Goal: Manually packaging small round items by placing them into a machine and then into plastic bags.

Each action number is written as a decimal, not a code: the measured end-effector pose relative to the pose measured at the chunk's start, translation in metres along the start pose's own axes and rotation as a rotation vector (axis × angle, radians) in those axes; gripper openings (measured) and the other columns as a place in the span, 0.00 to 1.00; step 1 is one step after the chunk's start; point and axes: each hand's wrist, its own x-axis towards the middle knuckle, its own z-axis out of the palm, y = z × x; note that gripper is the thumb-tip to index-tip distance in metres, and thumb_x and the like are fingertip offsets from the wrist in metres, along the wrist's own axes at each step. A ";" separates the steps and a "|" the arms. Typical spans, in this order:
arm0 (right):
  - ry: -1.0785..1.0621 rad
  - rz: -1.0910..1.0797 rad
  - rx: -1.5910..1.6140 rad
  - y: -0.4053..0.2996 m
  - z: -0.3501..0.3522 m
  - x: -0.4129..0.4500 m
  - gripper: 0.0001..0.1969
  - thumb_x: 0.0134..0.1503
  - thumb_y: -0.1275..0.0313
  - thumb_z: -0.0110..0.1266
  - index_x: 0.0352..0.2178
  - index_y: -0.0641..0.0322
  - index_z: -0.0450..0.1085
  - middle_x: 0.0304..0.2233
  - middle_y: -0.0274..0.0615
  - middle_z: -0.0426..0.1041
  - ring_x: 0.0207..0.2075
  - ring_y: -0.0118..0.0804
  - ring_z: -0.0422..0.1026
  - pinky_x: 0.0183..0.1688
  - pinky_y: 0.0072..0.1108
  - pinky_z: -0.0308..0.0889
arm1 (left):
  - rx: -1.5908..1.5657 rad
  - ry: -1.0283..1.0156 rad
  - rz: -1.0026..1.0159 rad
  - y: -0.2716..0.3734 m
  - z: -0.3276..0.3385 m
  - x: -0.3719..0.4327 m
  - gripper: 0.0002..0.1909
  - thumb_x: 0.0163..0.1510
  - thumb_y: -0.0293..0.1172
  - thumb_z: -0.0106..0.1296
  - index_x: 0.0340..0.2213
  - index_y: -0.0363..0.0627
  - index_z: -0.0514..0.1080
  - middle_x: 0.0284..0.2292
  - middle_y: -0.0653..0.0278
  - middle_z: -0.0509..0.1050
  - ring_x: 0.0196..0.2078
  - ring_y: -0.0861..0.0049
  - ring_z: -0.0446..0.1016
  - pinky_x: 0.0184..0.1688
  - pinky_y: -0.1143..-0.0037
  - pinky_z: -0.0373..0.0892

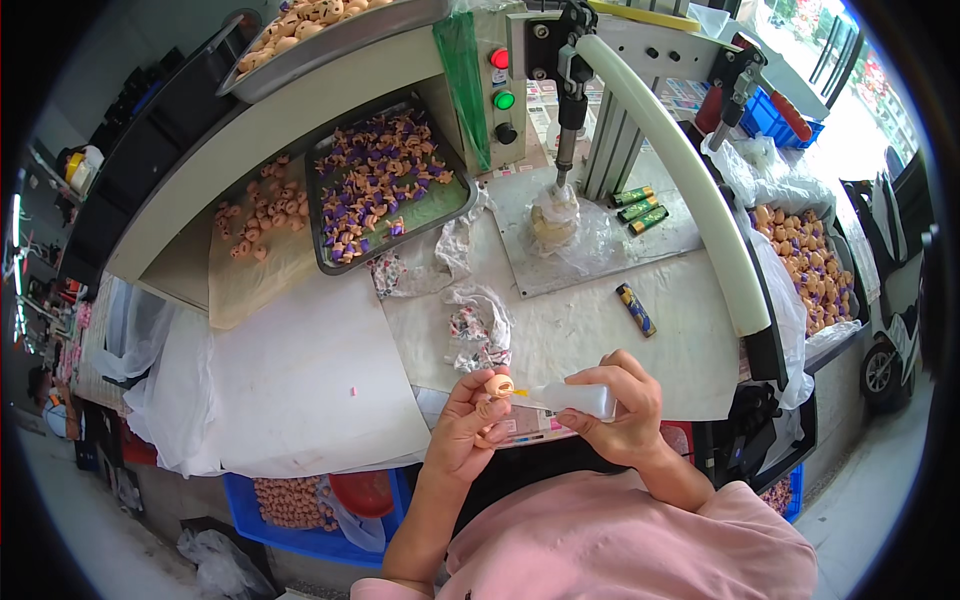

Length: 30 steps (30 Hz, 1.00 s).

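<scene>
Between the fingertips of my left hand (469, 427) is a small peach-coloured doll head (499, 386), its hollow opening turned to the right. Another peach piece (487, 435) shows lower in the same hand, partly hidden by the fingers. My right hand (626, 405) grips a white squeeze bottle (576, 399) lying nearly level. Its thin yellow nozzle tip (520, 392) meets or almost meets the opening of the head. Just beyond my left hand lies a crumpled floral cloth (476, 330).
A black tray (324, 259) holds many purple-and-peach doll bodies, with loose heads (274, 206) to its left. A press (566, 142) stands over a metal plate (532, 281). Several lighters (636, 309) lie nearby. Blue crate (240, 517) sits below; a lined bin (802, 262) at right holds dolls.
</scene>
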 end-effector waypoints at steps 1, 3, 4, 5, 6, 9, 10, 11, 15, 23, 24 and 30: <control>-0.001 0.001 0.009 0.000 0.000 0.000 0.16 0.37 0.71 0.69 0.30 0.61 0.74 0.22 0.38 0.68 0.21 0.32 0.66 0.23 0.21 0.62 | 0.002 -0.004 0.001 0.000 0.000 0.001 0.19 0.51 0.16 0.51 0.43 0.51 0.69 0.47 0.66 0.69 0.35 0.84 0.72 0.22 0.87 0.62; -0.011 0.007 0.004 0.001 0.000 0.001 0.16 0.37 0.71 0.69 0.30 0.61 0.74 0.22 0.38 0.68 0.21 0.32 0.66 0.23 0.21 0.62 | 0.001 -0.003 -0.002 0.000 0.001 0.002 0.19 0.51 0.15 0.51 0.43 0.51 0.69 0.47 0.66 0.69 0.35 0.84 0.72 0.22 0.86 0.62; -0.020 0.012 -0.001 0.002 -0.001 0.001 0.16 0.37 0.71 0.69 0.30 0.61 0.74 0.22 0.38 0.68 0.21 0.32 0.66 0.23 0.21 0.62 | 0.000 -0.002 -0.004 0.000 0.001 0.002 0.19 0.51 0.15 0.51 0.43 0.51 0.69 0.47 0.65 0.69 0.35 0.84 0.72 0.22 0.86 0.62; -0.020 0.013 0.000 0.002 -0.001 0.001 0.16 0.37 0.71 0.69 0.30 0.61 0.74 0.22 0.38 0.68 0.21 0.32 0.66 0.23 0.21 0.62 | 0.000 -0.002 -0.005 0.000 0.001 0.002 0.19 0.51 0.15 0.51 0.43 0.51 0.69 0.47 0.65 0.69 0.35 0.84 0.72 0.22 0.86 0.62; -0.019 0.012 0.000 0.003 -0.001 0.001 0.16 0.37 0.71 0.69 0.30 0.61 0.74 0.22 0.38 0.68 0.21 0.32 0.66 0.22 0.21 0.62 | 0.008 0.003 -0.003 0.000 0.001 0.002 0.19 0.51 0.15 0.51 0.43 0.52 0.69 0.47 0.65 0.69 0.35 0.84 0.72 0.22 0.86 0.62; -0.019 0.015 -0.009 0.004 -0.002 0.001 0.16 0.37 0.71 0.69 0.30 0.61 0.74 0.22 0.38 0.68 0.21 0.32 0.66 0.22 0.21 0.62 | 0.012 0.002 -0.004 0.000 0.000 0.002 0.19 0.51 0.15 0.50 0.43 0.52 0.69 0.47 0.65 0.69 0.35 0.84 0.72 0.22 0.86 0.62; -0.020 0.018 -0.018 0.005 -0.003 0.001 0.16 0.37 0.71 0.69 0.30 0.61 0.74 0.22 0.38 0.68 0.21 0.32 0.65 0.22 0.21 0.62 | 0.009 -0.004 -0.006 0.000 0.000 0.002 0.19 0.51 0.15 0.50 0.43 0.52 0.69 0.46 0.65 0.70 0.35 0.83 0.72 0.21 0.86 0.62; -0.019 0.018 -0.018 0.005 -0.004 0.000 0.16 0.37 0.71 0.69 0.30 0.61 0.74 0.22 0.38 0.68 0.21 0.32 0.65 0.22 0.21 0.62 | 0.009 -0.004 -0.006 0.000 0.000 0.002 0.19 0.51 0.15 0.50 0.43 0.52 0.69 0.46 0.65 0.70 0.35 0.83 0.72 0.21 0.86 0.62; 0.038 0.030 0.018 0.008 -0.006 0.000 0.16 0.38 0.72 0.69 0.29 0.62 0.73 0.22 0.38 0.68 0.22 0.31 0.65 0.23 0.20 0.61 | -0.002 0.020 0.000 -0.001 0.004 0.002 0.20 0.50 0.14 0.51 0.43 0.51 0.69 0.45 0.65 0.70 0.32 0.85 0.70 0.21 0.86 0.61; 0.047 0.261 0.136 0.036 0.026 0.007 0.17 0.43 0.76 0.64 0.34 0.66 0.66 0.28 0.38 0.68 0.28 0.30 0.69 0.32 0.20 0.65 | -0.063 -0.060 -0.003 0.006 -0.004 -0.014 0.20 0.51 0.16 0.50 0.44 0.52 0.70 0.47 0.66 0.70 0.32 0.83 0.68 0.20 0.89 0.61; 0.008 0.198 0.107 0.043 0.034 0.011 0.17 0.43 0.76 0.63 0.35 0.65 0.65 0.29 0.41 0.69 0.29 0.35 0.70 0.33 0.23 0.66 | -0.107 -0.070 0.008 0.008 -0.004 -0.016 0.20 0.52 0.17 0.50 0.45 0.52 0.69 0.48 0.66 0.69 0.33 0.83 0.67 0.20 0.89 0.62; -0.172 0.153 -0.033 0.032 0.056 0.025 0.16 0.46 0.73 0.61 0.36 0.65 0.65 0.33 0.49 0.72 0.33 0.48 0.71 0.37 0.31 0.66 | -0.223 -0.172 0.032 0.024 -0.005 -0.036 0.19 0.55 0.22 0.48 0.49 0.51 0.66 0.48 0.64 0.69 0.35 0.81 0.66 0.20 0.89 0.63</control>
